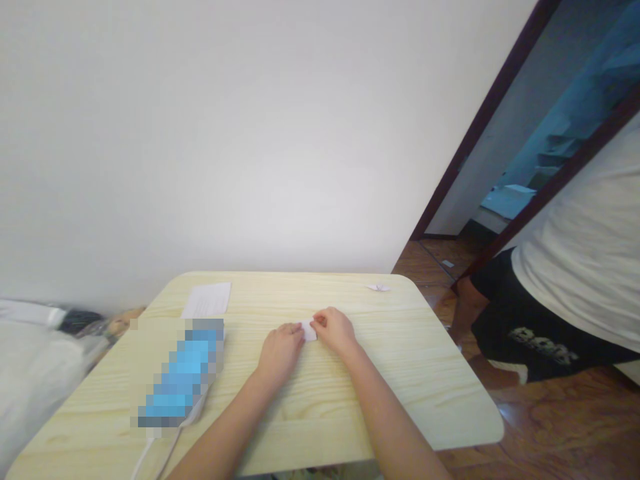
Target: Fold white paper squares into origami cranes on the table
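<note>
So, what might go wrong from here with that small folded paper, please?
The small white folded paper is pinched between the left hand and right hand, so a slip might crease it badly. The paper crane sits near the wooden table's far edge and could perhaps drop off if the person standing nearby jolted the table.
</note>
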Demonstrator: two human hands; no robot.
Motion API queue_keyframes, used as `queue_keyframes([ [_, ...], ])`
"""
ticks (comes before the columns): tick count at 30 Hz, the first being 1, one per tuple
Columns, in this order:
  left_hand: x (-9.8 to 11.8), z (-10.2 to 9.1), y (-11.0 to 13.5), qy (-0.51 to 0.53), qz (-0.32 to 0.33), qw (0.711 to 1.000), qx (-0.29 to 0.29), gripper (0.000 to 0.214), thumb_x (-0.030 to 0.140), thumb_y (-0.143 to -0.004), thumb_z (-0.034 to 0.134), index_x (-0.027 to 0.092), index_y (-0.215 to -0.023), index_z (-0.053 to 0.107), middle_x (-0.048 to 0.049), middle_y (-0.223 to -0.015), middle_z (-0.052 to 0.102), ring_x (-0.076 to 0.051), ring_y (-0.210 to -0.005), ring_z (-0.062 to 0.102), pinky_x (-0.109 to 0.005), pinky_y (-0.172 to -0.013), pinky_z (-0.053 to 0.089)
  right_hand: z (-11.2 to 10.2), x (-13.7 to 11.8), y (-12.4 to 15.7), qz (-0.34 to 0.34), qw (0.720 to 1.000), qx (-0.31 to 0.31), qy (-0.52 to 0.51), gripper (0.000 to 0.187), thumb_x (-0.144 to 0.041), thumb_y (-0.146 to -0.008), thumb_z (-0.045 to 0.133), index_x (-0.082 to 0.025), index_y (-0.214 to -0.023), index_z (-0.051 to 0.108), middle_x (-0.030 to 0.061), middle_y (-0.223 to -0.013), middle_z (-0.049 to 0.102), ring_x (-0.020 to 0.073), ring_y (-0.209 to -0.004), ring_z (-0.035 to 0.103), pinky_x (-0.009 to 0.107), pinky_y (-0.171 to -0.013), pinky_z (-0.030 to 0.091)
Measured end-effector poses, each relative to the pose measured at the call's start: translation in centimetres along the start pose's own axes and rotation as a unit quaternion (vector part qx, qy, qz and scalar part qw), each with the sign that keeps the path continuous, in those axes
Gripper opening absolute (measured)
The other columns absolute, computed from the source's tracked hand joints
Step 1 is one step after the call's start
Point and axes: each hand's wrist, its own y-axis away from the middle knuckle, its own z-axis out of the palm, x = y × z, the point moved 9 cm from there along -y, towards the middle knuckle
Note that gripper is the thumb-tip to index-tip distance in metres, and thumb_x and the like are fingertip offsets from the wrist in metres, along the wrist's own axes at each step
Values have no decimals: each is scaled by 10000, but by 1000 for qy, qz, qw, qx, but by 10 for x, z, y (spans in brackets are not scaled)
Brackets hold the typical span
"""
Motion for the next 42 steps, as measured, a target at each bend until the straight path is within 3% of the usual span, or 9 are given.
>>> queue_keyframes([
  [8,-4,-7,1,2,-19,1000,3,222,273,-808,471,215,-943,637,-89,-1108,605,-246,-1015,521,-369,-830,366,-1,-12,0,-47,999,-2,19,94,-205,-742,541,-205,-763,633,16,-794,629,128,-738,562,205,-639,382],
  [26,-18,-13,0,51,-16,998,19,216,347,-755,532,249,-892,667,-46,-1032,646,-210,-947,555,-318,-839,376,3,-35,9,-210,974,-86,24,227,-134,-758,520,-248,-882,672,1,-936,665,154,-898,531,243,-809,377],
  [42,-19,-12,-4,36,19,998,50,206,346,-733,573,201,-850,659,-64,-964,645,-212,-899,560,-310,-816,406,10,-39,7,-269,956,-105,49,225,-124,-754,516,-240,-868,671,4,-911,678,142,-879,575,227,-797,385],
])
